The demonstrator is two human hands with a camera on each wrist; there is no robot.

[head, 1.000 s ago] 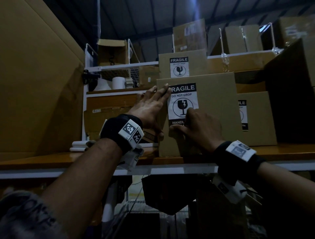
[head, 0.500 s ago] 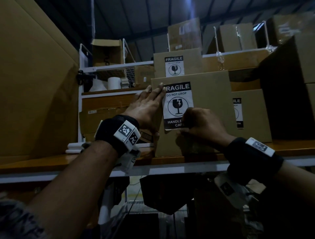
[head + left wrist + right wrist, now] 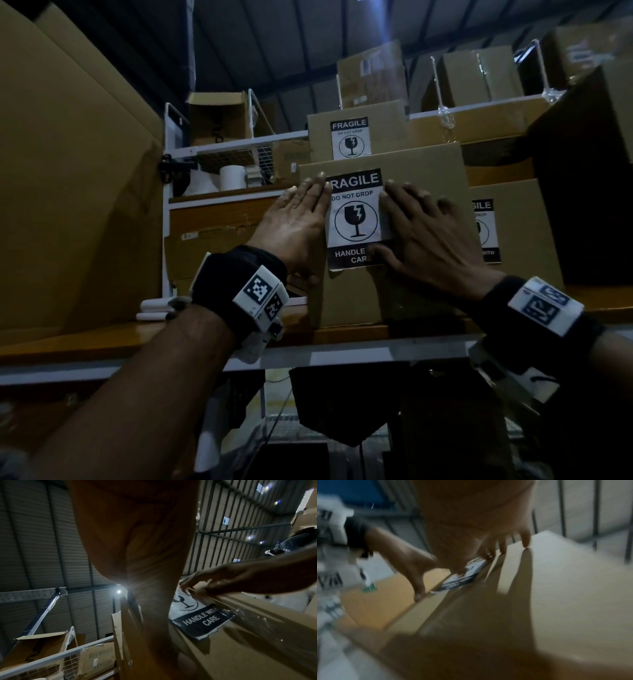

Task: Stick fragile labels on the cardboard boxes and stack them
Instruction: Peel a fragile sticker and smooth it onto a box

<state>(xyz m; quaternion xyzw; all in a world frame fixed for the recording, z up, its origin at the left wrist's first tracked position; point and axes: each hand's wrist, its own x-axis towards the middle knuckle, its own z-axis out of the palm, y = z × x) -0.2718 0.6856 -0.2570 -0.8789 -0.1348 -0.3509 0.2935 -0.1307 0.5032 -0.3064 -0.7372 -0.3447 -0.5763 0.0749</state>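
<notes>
A brown cardboard box (image 3: 421,171) stands on an orange shelf in the head view. On its front sits a black-and-white fragile label (image 3: 354,219), whose "HANDLE WITH CARE" band (image 3: 202,620) shows in the left wrist view. My left hand (image 3: 301,212) lies flat with straight fingers against the label's left edge. My right hand (image 3: 421,222) lies flat with spread fingers over the label's right edge, its thumb across the bottom band. Both press on the box front and hold nothing. The right wrist view is blurred; the box (image 3: 565,581) fills it.
A second labelled box (image 3: 356,126) stands behind and above, a third labelled box (image 3: 513,233) to the right. Large cardboard sheets (image 3: 68,188) lean at the left. The orange shelf board (image 3: 85,339) has a white front rail. More boxes sit on upper white racks (image 3: 233,145).
My right hand has uncurled from the label's lower edge, moved up and now lies flat on its right side. The left hand stays flat at the label's left edge.
</notes>
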